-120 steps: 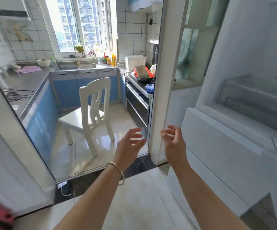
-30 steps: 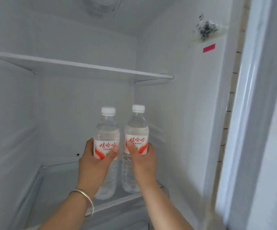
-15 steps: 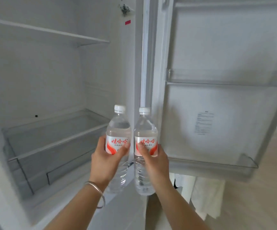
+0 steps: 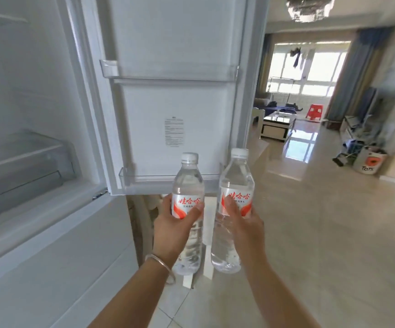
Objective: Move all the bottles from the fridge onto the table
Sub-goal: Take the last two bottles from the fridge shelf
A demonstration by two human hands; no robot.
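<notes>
Both hands [image 4: 175, 227] grip upright clear white-capped, red-labelled bottles [image 4: 236, 188].

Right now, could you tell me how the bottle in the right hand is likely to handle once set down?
The right bottle looks nearly full of water, so probably heavy for its size. Its thin clear wall may flex where the right hand grips it. Tall and narrow, it could tip if set down carelessly.

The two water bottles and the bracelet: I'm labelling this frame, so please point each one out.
Left-hand bottle [image 4: 188, 183]: head view, clear shoulder above the label.
Right-hand bottle [image 4: 237, 176]: head view, clear shoulder above the label.
Bracelet [image 4: 160, 262]: head view, metal band across the left wrist.
</notes>
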